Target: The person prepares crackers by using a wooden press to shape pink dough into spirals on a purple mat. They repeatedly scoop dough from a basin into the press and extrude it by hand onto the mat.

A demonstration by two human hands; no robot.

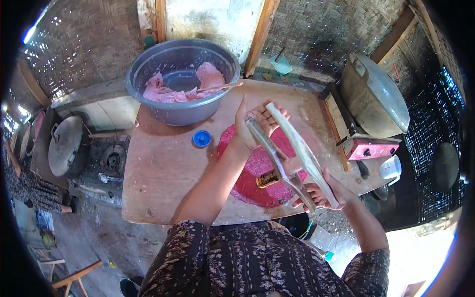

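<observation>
Both hands hold a wooden two-bar press above the table. One bar is brownish [272, 156] and carries a brass-coloured cylinder [267, 179]; the other is a pale bar [300, 150]. They lie apart, side by side, with a pinkish piece [291, 165] between them. My left hand [256, 124] supports the far ends, its thumb stretched away and its fingers between the bars. At the near ends, my right hand [332, 193] grips the pale bar, fingers reaching to the brown one. Below lies a round pink-red speckled sheet or tray [243, 172], partly hidden by the press and left forearm.
A grey basin [182, 111] holds pink dough [210, 76] and a wooden stick [222, 87]. Nearby sits a small blue dish [202, 138]. At right are a large metal pot [367, 96], a pink-fronted stove [373, 148] and white mug [390, 167]. A person [33, 189] is far left.
</observation>
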